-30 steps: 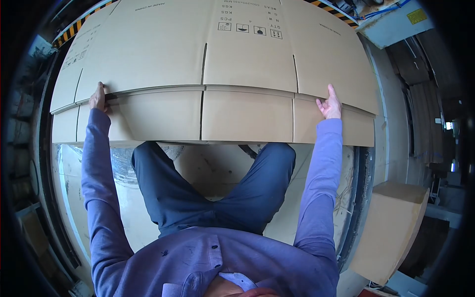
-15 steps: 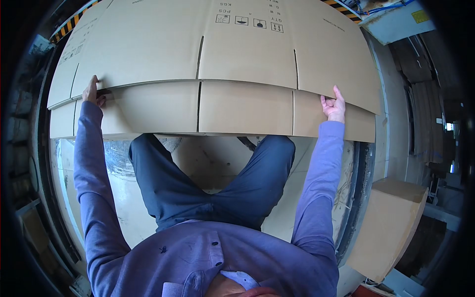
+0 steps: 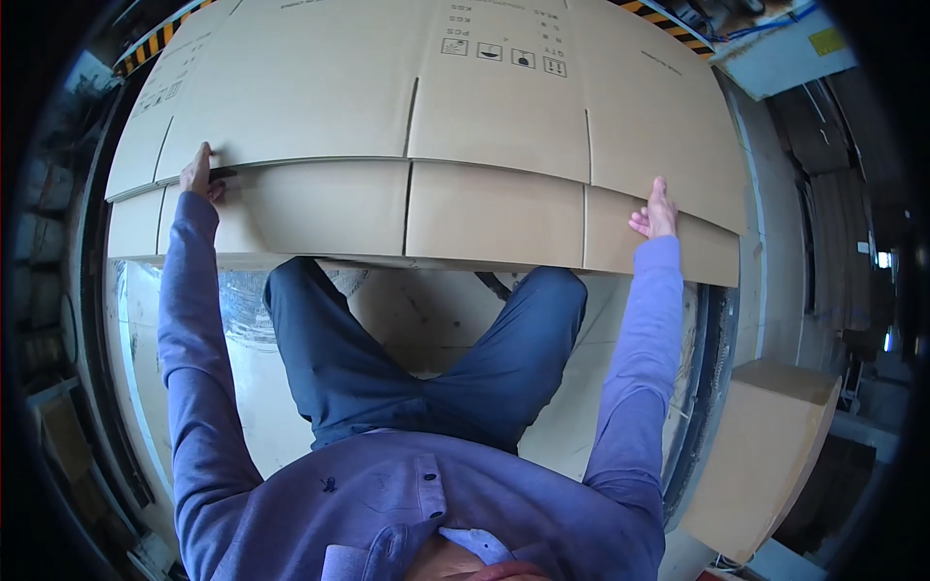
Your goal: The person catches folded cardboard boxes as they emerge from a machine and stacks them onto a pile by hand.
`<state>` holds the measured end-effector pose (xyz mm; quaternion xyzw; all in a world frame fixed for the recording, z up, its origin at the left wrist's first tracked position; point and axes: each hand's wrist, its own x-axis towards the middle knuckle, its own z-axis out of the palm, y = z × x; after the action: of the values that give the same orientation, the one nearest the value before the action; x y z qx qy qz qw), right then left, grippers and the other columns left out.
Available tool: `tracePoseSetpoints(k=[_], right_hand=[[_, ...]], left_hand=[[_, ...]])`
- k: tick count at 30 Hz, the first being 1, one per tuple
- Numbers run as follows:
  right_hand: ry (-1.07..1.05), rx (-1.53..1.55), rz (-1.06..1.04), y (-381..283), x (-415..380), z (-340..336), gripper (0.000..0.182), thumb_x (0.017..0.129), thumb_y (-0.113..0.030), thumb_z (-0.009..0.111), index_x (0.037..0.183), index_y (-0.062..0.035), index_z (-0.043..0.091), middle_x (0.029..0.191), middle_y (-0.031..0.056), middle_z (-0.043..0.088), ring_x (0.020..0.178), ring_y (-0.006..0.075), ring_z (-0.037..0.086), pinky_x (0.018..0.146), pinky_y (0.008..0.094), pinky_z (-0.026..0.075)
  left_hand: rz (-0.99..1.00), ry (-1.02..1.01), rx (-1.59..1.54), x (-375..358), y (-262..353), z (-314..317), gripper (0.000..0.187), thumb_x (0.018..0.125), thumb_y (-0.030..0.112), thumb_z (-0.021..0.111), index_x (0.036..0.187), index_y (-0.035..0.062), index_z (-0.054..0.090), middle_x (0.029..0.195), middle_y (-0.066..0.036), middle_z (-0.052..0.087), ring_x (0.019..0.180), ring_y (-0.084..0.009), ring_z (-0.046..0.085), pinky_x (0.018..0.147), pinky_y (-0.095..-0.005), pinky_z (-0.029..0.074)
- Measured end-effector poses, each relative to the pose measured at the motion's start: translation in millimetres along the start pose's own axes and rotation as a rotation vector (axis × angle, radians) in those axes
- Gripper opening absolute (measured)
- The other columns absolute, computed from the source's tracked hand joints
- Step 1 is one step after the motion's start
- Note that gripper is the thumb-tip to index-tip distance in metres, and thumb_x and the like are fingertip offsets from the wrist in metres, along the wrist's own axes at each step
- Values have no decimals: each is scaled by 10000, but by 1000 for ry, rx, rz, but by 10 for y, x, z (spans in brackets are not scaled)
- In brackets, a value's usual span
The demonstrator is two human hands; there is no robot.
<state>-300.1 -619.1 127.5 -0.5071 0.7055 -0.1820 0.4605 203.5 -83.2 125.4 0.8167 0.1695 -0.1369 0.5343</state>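
Observation:
A flattened cardboard box (image 3: 310, 97) lies in front of me, printed with handling symbols and slit into flaps along its near edge. It overlaps another cardboard piece (image 3: 494, 213), whose near strip shows below it. At the upper box's left near edge, my left hand (image 3: 201, 179) is closed, thumb on top and fingers tucked beneath. My right hand (image 3: 659, 210) is at the right part of the same edge. Its thumb rests over the box, and its curled fingers show just below the edge, partly hidden.
A closed cardboard carton (image 3: 756, 455) stands at the lower right. Dark metal rails (image 3: 712, 358) run along the sides. Brown stacked material (image 3: 838, 252) stands farther right, and striped yellow-black edging (image 3: 145, 48) crosses the far corners. My knees are just under the near edge.
The view has shifted slightly, so the cardboard appears a little lower and to the right. The fingers of my right hand have slipped a little out from the edge; my left hand keeps its hold.

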Motion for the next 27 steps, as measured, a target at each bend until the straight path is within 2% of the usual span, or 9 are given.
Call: tracePoseSetpoints(k=[1, 5, 14, 16, 18, 20, 24, 26, 27], right_hand=[[-15, -18, 5, -57, -78, -5, 640, 818, -595, 401, 1136, -41, 432, 696, 70, 446, 550, 204, 523, 543, 379, 532], [-48, -51, 54, -138, -11, -28, 670, 832, -610, 327, 1245, -84, 355, 715, 78, 445, 560, 217, 527, 537, 383, 523], [-104, -57, 0, 35, 180, -136, 677, 822, -650, 294, 1299, -170, 310, 716, 62, 465, 584, 217, 549, 567, 396, 530], [-189, 15, -26, 195, 440, -207, 727, 815, -659, 296, 1296, -113, 294, 786, 99, 539, 612, 238, 578, 563, 383, 534], [-447, 196, 22, 309, 645, -353, 749, 845, -618, 280, 1275, -6, 257, 892, 174, 583, 674, 276, 614, 596, 397, 542], [-408, 327, -7, 353, 622, -342, 771, 873, -576, 248, 1269, 83, 193, 1023, 238, 562, 824, 307, 618, 667, 403, 541], [-329, 512, -163, 486, 330, -336, 810, 878, -577, 213, 1248, 140, 147, 1057, 295, 524, 890, 327, 600, 737, 365, 527], [-300, 622, -178, 477, 171, -298, 836, 869, -594, 217, 1262, 139, 137, 1088, 309, 505, 919, 332, 590, 757, 342, 522], [-274, 650, -144, 435, 93, -281, 920, 828, -657, 236, 1272, 142, 134, 1080, 306, 507, 911, 327, 590, 764, 331, 517]], left_hand=[[-32, 2, 7, 17, 20, 3, 509, 699, 503, 581, 1018, 109, 536, 901, -103, 494, 706, -211, 505, 604, -335, 449], [-22, 0, 5, 41, 14, -6, 541, 662, 527, 590, 1008, 115, 528, 966, -117, 456, 782, -217, 482, 636, -332, 424], [0, -1, -17, 218, -83, -1, 485, 721, 501, 558, 984, 94, 548, 829, -93, 492, 672, -212, 484, 591, -343, 412], [49, 19, 1, 178, -102, 7, 479, 745, 488, 548, 964, 63, 565, 765, -99, 528, 662, -224, 507, 582, -355, 420], [120, 48, 109, 395, -238, -12, 506, 761, 504, 508, 949, 38, 571, 763, -127, 561, 699, -229, 536, 590, -360, 429], [266, 83, 281, 437, -327, -46, 546, 782, 512, 453, 908, -9, 557, 767, -136, 585, 726, -242, 557, 599, -361, 431], [-42, 99, -96, 315, -330, -18, 574, 823, 522, 375, 932, -22, 524, 760, -141, 582, 652, -250, 597, 527, -373, 438], [-80, 102, -196, 187, -266, -38, 631, 831, 564, 332, 1007, -17, 506, 748, -144, 573, 601, -236, 602, 498, -368, 437], [-64, 109, -243, 79, -231, -48, 746, 816, 634, 306, 1025, -59, 489, 743, -143, 574, 598, -234, 605, 499, -360, 471]])
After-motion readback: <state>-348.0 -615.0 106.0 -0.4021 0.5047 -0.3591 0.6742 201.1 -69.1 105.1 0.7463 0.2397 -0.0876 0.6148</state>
